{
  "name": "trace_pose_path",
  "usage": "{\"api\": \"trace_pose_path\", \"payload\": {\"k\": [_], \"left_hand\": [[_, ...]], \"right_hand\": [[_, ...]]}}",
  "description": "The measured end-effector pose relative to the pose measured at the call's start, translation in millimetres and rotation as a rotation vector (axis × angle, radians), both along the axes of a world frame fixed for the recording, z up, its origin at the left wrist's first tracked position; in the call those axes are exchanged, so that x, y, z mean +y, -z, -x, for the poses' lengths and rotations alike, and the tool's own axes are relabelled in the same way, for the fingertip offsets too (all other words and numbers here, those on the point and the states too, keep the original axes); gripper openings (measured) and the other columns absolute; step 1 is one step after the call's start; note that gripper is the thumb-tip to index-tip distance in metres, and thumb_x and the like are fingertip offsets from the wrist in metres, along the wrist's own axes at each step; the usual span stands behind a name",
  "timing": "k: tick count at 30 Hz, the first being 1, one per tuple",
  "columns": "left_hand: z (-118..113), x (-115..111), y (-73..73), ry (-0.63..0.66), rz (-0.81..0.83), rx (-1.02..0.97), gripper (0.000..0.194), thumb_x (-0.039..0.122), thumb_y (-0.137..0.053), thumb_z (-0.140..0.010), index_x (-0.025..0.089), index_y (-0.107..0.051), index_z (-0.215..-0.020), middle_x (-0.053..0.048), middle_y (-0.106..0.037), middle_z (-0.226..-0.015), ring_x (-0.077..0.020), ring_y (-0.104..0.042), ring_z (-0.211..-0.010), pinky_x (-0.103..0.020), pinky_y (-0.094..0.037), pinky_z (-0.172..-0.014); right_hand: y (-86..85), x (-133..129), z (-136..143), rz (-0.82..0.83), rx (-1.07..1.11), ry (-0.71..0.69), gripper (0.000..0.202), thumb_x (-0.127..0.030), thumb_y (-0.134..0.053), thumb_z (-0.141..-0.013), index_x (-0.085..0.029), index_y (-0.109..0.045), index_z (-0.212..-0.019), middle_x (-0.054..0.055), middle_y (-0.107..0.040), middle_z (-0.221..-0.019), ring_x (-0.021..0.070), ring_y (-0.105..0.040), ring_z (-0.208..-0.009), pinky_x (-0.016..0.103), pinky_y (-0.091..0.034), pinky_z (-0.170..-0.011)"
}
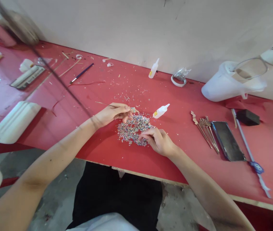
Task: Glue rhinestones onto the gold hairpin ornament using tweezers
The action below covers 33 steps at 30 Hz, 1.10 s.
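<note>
My left hand (117,113) is closed round a hairpin. Its thin stick points out to the left behind the hand, and its ornamental head (133,110), set with small pale pieces, shows past the fingertips. Below that lies a pile of tiny multicoloured chips (129,130) on the red table. Thumb and fingers of my right hand (159,141) are pinched together at the pile's right edge; whatever is between them is too small to make out. Just right of the pile, a small white glue bottle (161,111) with a pointed nozzle lies on its side.
Several finished-looking hairpins (208,131) lie beside a phone (228,141) at right. A second glue bottle (153,68) stands near the wall, left of a tape roll (178,80). A white jug (223,81), paintbrush (81,73) and white power strip (13,122) are farther out.
</note>
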<state>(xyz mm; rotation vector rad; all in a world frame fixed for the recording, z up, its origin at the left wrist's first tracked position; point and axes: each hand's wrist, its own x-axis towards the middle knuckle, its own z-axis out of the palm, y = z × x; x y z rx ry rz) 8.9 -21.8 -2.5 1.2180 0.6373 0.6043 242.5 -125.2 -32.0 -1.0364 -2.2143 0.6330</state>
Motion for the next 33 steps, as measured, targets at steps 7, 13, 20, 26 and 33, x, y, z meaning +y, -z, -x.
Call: {"api": "trace_pose_path", "payload": {"k": [7,13,20,26,33], "left_hand": [[-2,-2,3.3,-0.049,-0.065,-0.013,0.023,0.025,-0.052,-0.091,0.013,-0.069,-0.082,0.001,-0.058,-0.056,-0.0099,-0.058,-0.057,-0.031,-0.054,-0.083],[-2,0,7.7,-0.077,-0.114,-0.022,0.024,0.028,-0.052,-0.093,0.014,-0.07,-0.083,0.001,-0.057,-0.057,-0.0099,-0.058,-0.059,-0.029,-0.053,-0.078],[-3,0,6.1,-0.096,-0.128,0.023,0.024,0.029,-0.052,-0.093,0.015,-0.069,-0.082,0.0,-0.056,-0.056,-0.0103,-0.058,-0.059,-0.028,-0.051,-0.075],[-2,1,12.0,-0.065,-0.149,0.035,0.026,0.032,-0.053,-0.093,0.015,-0.07,-0.083,-0.004,-0.062,-0.067,-0.0097,-0.056,-0.061,-0.024,-0.046,-0.06],[-2,1,12.3,-0.048,-0.156,0.03,0.027,0.034,-0.053,-0.093,0.015,-0.07,-0.085,-0.004,-0.062,-0.066,-0.0102,-0.056,-0.06,-0.025,-0.045,-0.061]], "right_hand": [[-0.4,-1,-4,-0.026,0.053,-0.079,0.013,-0.027,-0.038,-0.099,-0.02,-0.045,-0.091,0.0,-0.061,-0.066,0.0102,-0.057,-0.056,0.022,-0.043,-0.055],[-10.8,-16,9,-0.036,0.118,-0.25,0.015,-0.025,-0.031,-0.101,-0.023,-0.038,-0.088,-0.007,-0.044,-0.059,0.0074,-0.037,-0.047,0.021,-0.033,-0.049],[-0.6,-17,17,0.278,0.344,-0.03,0.011,-0.029,-0.031,-0.102,-0.022,-0.036,-0.095,-0.003,-0.056,-0.074,0.0038,-0.047,-0.041,0.018,-0.037,-0.043],[-1.4,-14,17,0.4,0.516,0.097,0.013,-0.034,-0.041,-0.099,-0.024,-0.032,-0.097,-0.002,-0.066,-0.081,0.0047,-0.055,-0.037,0.019,-0.042,-0.041],[-8.6,-12,21,0.603,0.581,0.139,0.024,-0.044,-0.038,-0.099,-0.024,-0.033,-0.087,-0.01,-0.057,-0.057,0.0036,-0.041,-0.025,0.014,-0.022,-0.028]]}}
